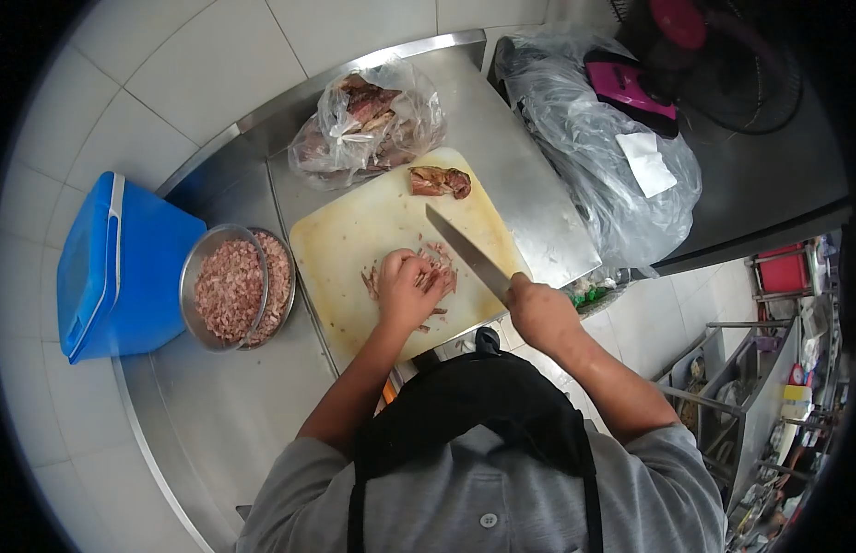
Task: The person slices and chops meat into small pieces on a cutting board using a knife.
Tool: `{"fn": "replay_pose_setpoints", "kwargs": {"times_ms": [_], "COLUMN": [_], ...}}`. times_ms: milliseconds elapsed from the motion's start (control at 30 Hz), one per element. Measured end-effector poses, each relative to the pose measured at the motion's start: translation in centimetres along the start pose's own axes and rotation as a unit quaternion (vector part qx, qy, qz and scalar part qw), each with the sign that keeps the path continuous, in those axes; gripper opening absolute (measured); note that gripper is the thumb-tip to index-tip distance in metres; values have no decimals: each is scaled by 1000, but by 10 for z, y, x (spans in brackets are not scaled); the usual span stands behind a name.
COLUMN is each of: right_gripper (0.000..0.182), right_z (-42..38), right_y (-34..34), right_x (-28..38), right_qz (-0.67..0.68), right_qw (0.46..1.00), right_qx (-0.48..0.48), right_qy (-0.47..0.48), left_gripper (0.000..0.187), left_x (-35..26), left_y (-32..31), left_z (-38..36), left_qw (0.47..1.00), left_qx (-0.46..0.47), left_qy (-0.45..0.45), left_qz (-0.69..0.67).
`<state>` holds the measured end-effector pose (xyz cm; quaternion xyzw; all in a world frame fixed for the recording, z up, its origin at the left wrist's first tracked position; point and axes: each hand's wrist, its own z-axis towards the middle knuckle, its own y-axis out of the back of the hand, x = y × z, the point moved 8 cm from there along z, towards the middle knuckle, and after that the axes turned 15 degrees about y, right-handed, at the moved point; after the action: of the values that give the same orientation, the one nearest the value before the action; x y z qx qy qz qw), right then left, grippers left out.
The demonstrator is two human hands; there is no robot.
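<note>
My right hand (540,313) is wrapped round the handle of a large kitchen knife (469,253). Its blade points up and left over the right side of a white cutting board (340,240), apart from the meat. On the board, my left hand (407,288) is curled over chopped meat (441,267), fingers bent onto the pieces. Small bits lie on both sides of that hand, and some are hidden under it. Near the board's far edge lies a browned chunk of meat (439,182). Behind the board sits a clear plastic bag of meat (368,120).
Left of the board, a metal bowl of chopped meat (227,290) overlaps another container of it. A blue cooler (133,267) stands beyond. At right are a large plastic-wrapped bundle (594,138), a pink and black object (633,92) and a fan (737,64).
</note>
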<state>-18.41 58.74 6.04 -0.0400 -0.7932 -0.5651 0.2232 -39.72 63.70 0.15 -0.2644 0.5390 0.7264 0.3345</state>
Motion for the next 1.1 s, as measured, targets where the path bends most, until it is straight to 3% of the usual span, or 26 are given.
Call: {"fn": "replay_pose_setpoints", "kwargs": {"times_ms": [167, 400, 567, 700, 767, 800, 867, 967, 1100], "right_gripper": [18, 17, 18, 18, 16, 16, 16, 16, 21], "right_z": [3, -3, 33, 42, 43, 42, 40, 40, 41], "right_y": [-5, 6, -42, -42, -41, -41, -42, -39, -38], "right_x": [28, 44, 41, 32, 30, 31, 33, 36, 29], "right_qz": [-22, -44, -30, -37, -37, -33, -26, -31, -30], "right_qw": [998, 989, 993, 993, 994, 995, 995, 994, 993], "right_qx": [47, 138, 103, 82, 70, 65, 60, 61, 81], "right_qy": [32, 42, 52, 70, 71, 73, 78, 83, 81], "left_gripper": [17, 14, 11, 11, 13, 13, 12, 18, 19], "left_x": [1, 11, 13, 8, 15, 25, 72, 71, 78], "left_y": [-9, -13, -14, -5, 30, 39, 63, 56, 62], "left_z": [2, 1, 2, 4, 6, 5, 2, 6, -7], "left_qw": [997, 997, 997, 996, 992, 993, 962, 954, 978], "left_qx": [61, 65, 73, 88, 27, 27, -37, 14, 41], "left_qy": [-44, -30, -12, -3, 74, 71, 238, 194, 135], "left_qz": [-7, -19, -1, -33, -95, -90, 130, 230, 151]}}
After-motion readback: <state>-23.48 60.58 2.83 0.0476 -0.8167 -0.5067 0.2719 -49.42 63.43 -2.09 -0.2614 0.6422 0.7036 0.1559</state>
